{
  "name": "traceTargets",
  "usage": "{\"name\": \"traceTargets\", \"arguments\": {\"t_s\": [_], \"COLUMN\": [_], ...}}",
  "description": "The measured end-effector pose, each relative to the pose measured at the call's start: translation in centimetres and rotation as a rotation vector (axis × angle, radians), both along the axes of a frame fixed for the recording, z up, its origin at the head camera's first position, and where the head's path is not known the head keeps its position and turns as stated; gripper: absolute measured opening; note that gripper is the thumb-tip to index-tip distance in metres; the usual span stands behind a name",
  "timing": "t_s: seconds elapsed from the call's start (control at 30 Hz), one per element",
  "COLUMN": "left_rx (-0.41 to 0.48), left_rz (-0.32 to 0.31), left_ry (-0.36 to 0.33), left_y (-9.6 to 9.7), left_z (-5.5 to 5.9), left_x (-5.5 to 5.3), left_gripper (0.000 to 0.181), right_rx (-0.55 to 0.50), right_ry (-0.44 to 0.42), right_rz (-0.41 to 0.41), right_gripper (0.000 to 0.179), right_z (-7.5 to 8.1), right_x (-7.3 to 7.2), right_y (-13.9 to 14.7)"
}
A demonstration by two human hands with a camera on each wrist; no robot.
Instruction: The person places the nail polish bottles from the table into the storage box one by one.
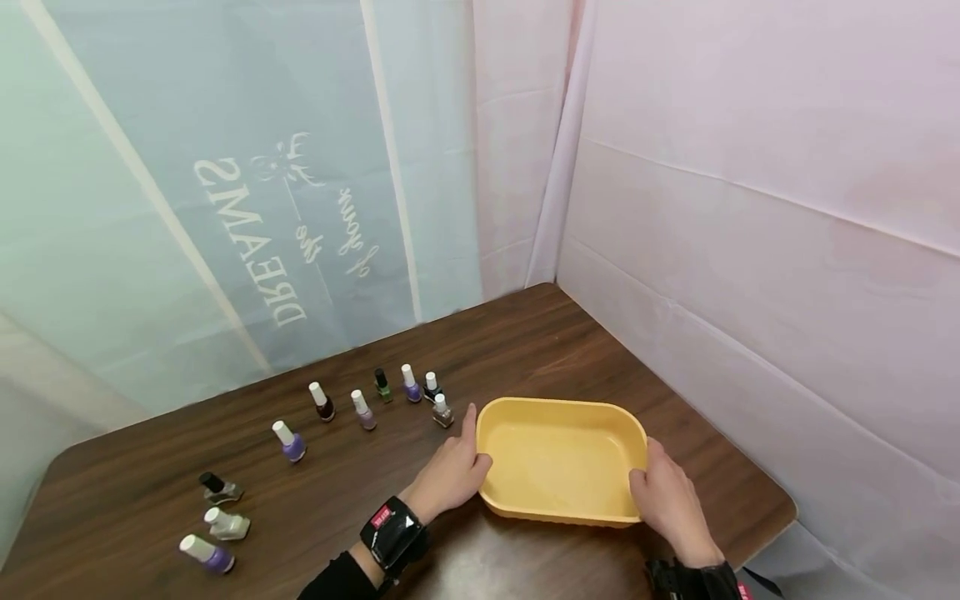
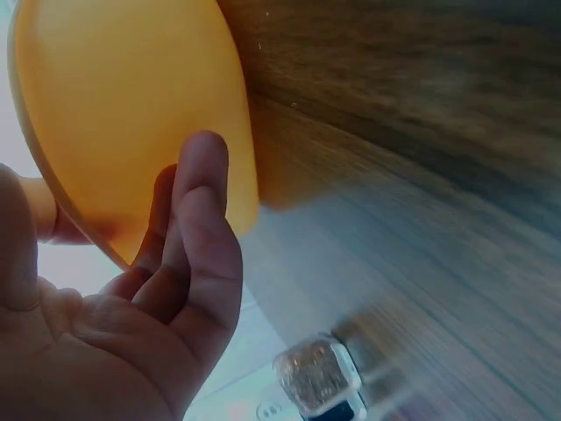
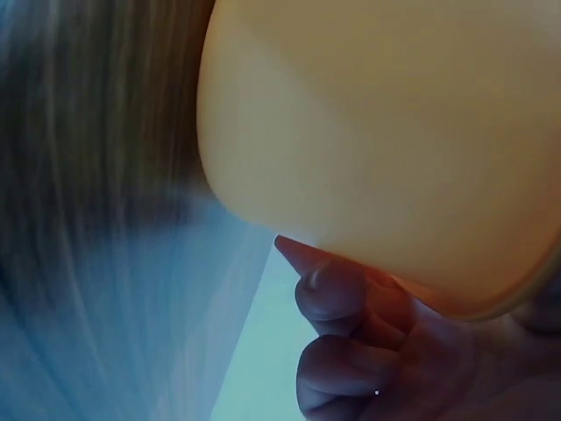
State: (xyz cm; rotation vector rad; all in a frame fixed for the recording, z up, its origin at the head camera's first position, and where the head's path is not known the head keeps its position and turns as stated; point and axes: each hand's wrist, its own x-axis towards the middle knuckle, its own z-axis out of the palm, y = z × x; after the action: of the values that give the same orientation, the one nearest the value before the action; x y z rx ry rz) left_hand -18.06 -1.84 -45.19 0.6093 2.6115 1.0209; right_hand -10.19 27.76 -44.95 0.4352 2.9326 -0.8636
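Note:
A yellow rectangular plastic tub (image 1: pixel 562 454) is held at the table's right side, with nothing visible inside it. My left hand (image 1: pixel 452 468) grips its left end, thumb over the rim and index finger extended along the outside. In the left wrist view, the other fingers (image 2: pixel 203 197) lie against the tub's outer wall. The tub's right end is gripped by my right hand (image 1: pixel 670 497), its thumb at the rim. Curled fingers (image 3: pixel 337 294) show under that end in the right wrist view. Nearest to the left hand stands a glittery nail polish bottle (image 1: pixel 442 412) with a white cap.
Several more nail polish bottles are spread over the dark wooden table (image 1: pixel 337 500): a green one (image 1: pixel 383 387), a dark one (image 1: pixel 322 403) and a purple one (image 1: pixel 291 444) among them. Light fabric curtains (image 1: pixel 750 208) border the back and right table edges.

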Motion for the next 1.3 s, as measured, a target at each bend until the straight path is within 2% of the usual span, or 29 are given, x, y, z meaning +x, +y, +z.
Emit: {"name": "traceTargets", "arguments": {"t_s": [0.27,0.6,0.73,0.9,1.07,1.13,1.3], "left_rx": [-0.021,0.024,0.029,0.018,-0.006,-0.018,-0.047], "left_rz": [0.050,0.111,0.160,0.214,0.279,0.303,0.364], "left_ry": [0.022,0.023,0.019,0.016,0.039,0.028,-0.004], "left_y": [-1.8,-3.9,-4.6,-5.2,-5.6,-5.8,-6.4], "left_z": [0.0,0.2,0.1,-0.1,0.0,0.0,0.2], "left_x": [2.3,5.3,6.5,8.0,8.9,9.2,10.1], "left_gripper": [0.073,0.074,0.075,0.080,0.084,0.085,0.086], "right_rx": [0.036,0.043,0.054,0.115,0.140,0.143,0.142], "right_ry": [0.022,0.005,0.026,0.070,0.037,0.035,0.089], "right_rz": [0.123,0.223,0.281,0.370,0.402,0.419,0.479], "right_gripper": [0.057,0.059,0.059,0.060,0.062,0.062,0.062], "right_z": [-0.2,-0.3,-0.3,-0.1,0.3,0.4,0.5], "right_x": [-1.0,-2.0,-2.0,-2.1,-2.6,-2.7,-2.6], "right_y": [-0.8,-2.1,-2.8,-3.7,-4.7,-5.1,-5.9]}}
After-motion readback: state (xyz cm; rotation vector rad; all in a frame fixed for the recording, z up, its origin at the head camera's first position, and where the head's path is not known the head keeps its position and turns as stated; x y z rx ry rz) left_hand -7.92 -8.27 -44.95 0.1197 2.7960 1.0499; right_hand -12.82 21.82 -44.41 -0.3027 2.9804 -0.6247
